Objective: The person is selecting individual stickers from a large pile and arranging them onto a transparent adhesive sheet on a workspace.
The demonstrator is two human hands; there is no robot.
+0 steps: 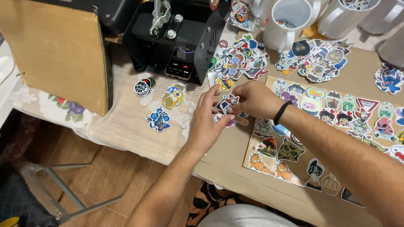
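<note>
My left hand and my right hand meet over the table's middle, both pinching a small cartoon sticker between their fingertips. A few more stickers lie under my left fingers. On my right wrist sits a black band. Just right of the hands lies a brown board covered with several cartoon stickers laid in rows.
A black press machine stands at the back, a cardboard panel to its left. Three loose stickers lie on the lace cloth. Sticker piles and white mugs sit behind. The table's near edge drops to a wood floor.
</note>
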